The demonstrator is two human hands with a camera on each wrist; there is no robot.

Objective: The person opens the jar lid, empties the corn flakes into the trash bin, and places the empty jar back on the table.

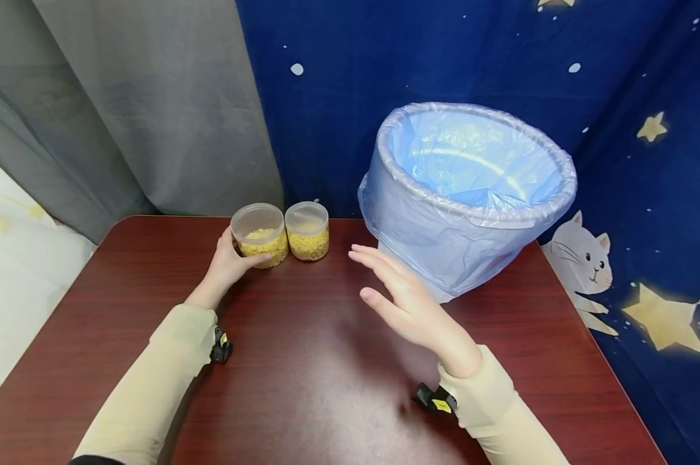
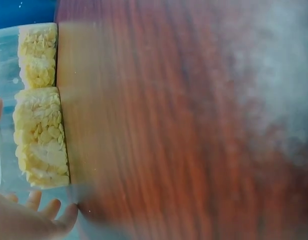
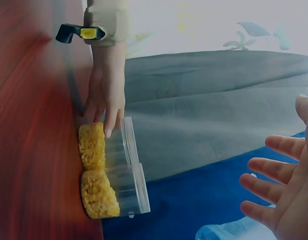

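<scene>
Two clear lidded plastic jars, partly filled with yellow flakes, stand upright side by side at the table's far edge. My left hand [image 1: 226, 263] is at the larger, left jar [image 1: 271, 248], its thumb across the front and its fingers along the left side. The smaller jar [image 1: 309, 244] stands just right of it. In the right wrist view, the left thumb lies against the jar's wall. My right hand [image 1: 405, 300] is raised over the table with its fingers extended and holds nothing. It overlaps the lower part of a bin [image 1: 466, 242] lined with a blue plastic bag.
The lined bin's wide mouth faces up at the back right of the dark red wooden table [image 1: 303, 361]. Behind hang a grey curtain [image 1: 170, 110] and a blue curtain [image 1: 338, 129] with stars. A cat figure [image 1: 582, 258] shows beyond the right edge.
</scene>
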